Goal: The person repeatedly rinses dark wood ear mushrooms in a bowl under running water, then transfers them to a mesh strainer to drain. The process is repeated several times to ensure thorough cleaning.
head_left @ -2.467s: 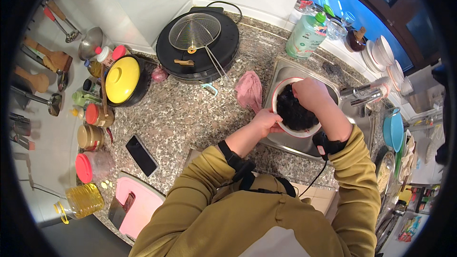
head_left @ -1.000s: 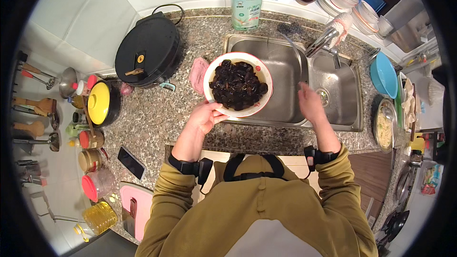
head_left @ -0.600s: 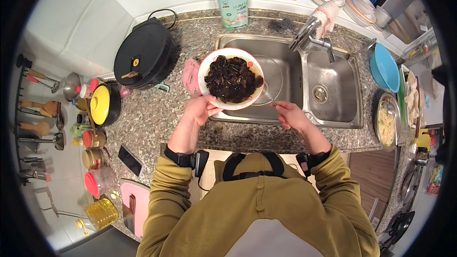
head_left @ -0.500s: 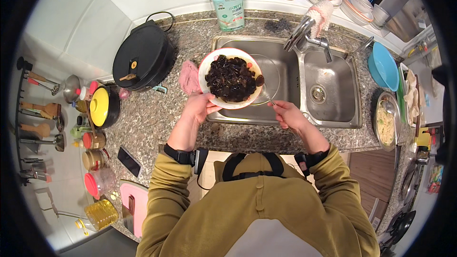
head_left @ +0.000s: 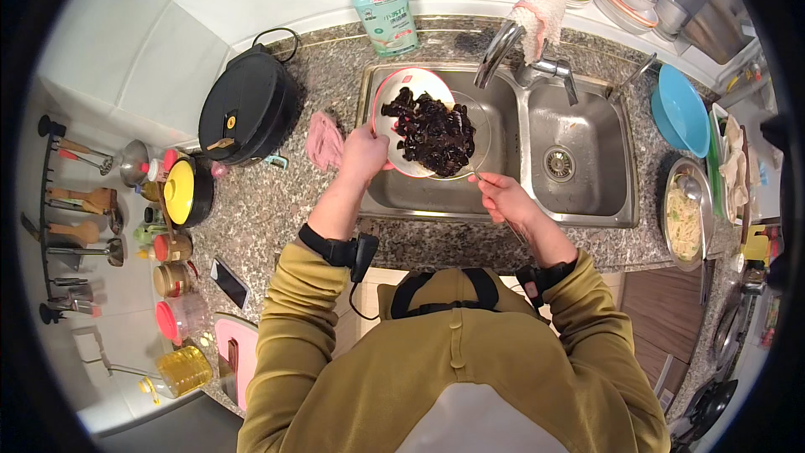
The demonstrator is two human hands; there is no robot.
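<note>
My left hand (head_left: 366,153) grips the near-left rim of a white bowl (head_left: 388,127) with a red edge. The bowl tilts to the right over the left sink basin. Dark, glossy pieces that look like wood ear fungus (head_left: 429,132) slide toward its lower right side. Under and beside that side is a round wire strainer (head_left: 481,136), partly hidden by the fungus and bowl. Its thin handle is in the closed fingers of my right hand (head_left: 505,200).
The steel double sink (head_left: 620,211) has a faucet (head_left: 495,59) behind its divider. Left of it lie a pink cloth (head_left: 323,141) and a black round appliance (head_left: 247,109). A soap bottle (head_left: 387,17) stands behind. A blue basin (head_left: 677,113) and a noodle bowl (head_left: 683,222) are to the right.
The bowl has tipped from nearly level to leaning right, and the fungus has shifted toward the strainer. My left hand has turned and risen along the rim; the right hand has barely moved.
</note>
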